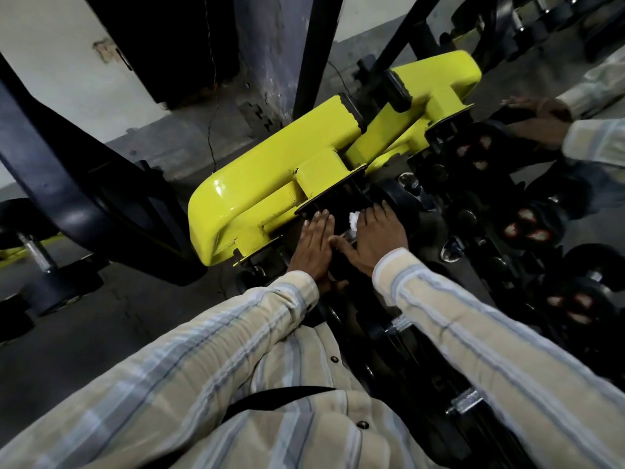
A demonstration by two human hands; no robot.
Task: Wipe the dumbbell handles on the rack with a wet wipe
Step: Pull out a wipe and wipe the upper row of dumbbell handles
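Observation:
A black dumbbell (394, 201) lies on the rack (480, 238) just right of a yellow frame end. My right hand (375, 236) lies over its handle, fingers curled down round a crumpled white wet wipe (353, 222) that shows at the thumb side; the handle itself is hidden under the hand. My left hand (314, 243) rests flat, fingers straight, on the dumbbell's black left end beside the yellow frame. Further dumbbells with knurled chrome handles (468, 402) sit lower on the rack near me.
The yellow rack frame (270, 194) juts out to the left of my hands. A dark machine arm (67, 184) crosses the left side over grey floor. A mirror at the right shows a sleeve and hand (537, 108) and more dumbbells.

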